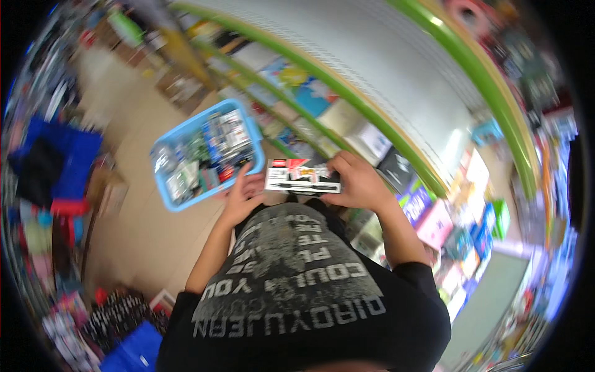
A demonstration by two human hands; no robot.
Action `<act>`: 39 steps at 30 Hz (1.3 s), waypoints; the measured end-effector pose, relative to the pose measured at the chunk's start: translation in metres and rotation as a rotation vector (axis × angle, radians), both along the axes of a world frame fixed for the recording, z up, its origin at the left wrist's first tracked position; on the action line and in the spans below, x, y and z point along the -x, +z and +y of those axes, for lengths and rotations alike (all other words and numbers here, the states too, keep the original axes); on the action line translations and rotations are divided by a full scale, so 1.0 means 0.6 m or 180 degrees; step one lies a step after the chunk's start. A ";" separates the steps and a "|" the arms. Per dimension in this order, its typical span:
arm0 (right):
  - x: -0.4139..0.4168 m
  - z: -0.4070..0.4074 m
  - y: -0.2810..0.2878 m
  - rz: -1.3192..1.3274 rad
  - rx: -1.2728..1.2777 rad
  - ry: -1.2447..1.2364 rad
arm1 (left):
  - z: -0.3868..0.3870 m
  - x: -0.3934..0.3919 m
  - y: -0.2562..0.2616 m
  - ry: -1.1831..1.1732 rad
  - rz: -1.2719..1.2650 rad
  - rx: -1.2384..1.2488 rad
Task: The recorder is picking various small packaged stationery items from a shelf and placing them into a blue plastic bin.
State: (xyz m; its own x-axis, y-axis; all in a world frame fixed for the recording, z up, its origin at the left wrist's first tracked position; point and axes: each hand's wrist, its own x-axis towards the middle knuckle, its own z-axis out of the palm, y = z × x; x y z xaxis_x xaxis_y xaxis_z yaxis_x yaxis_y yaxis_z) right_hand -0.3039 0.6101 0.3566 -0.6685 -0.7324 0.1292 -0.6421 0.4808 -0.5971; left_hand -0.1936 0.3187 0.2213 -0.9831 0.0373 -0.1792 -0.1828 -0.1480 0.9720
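Note:
My right hand (360, 181) grips the right end of a small black, white and red printed box (302, 176) in front of my waist. My left hand (241, 195) is at the box's left end with its fingers apart; whether it touches the box I cannot tell. Just beyond my left hand, a light blue plastic basket (174, 135) holds several small boxes and packaged goods. Its near right rim lies close to my left fingers.
A shelf unit with green edges (325, 86) runs diagonally ahead, its lower tiers holding books and boxes. Cardboard boxes (181, 90) stand on the floor beyond the basket. Colourful packages (434, 223) stand at the right. A blue bag (74, 153) lies at the left.

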 end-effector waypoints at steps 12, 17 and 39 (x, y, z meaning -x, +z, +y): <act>0.115 0.310 0.117 0.1147 -0.0145 -0.2550 | -0.030 -0.059 -0.099 0.0176 -0.0309 0.0058; 0.199 0.447 0.012 0.1280 -0.0930 -0.3119 | -0.031 -0.063 -0.093 0.0212 -0.0430 0.0076; 0.335 0.535 -0.044 0.0784 -0.1779 -0.3943 | -0.057 -0.120 -0.104 0.0576 -0.0822 0.0461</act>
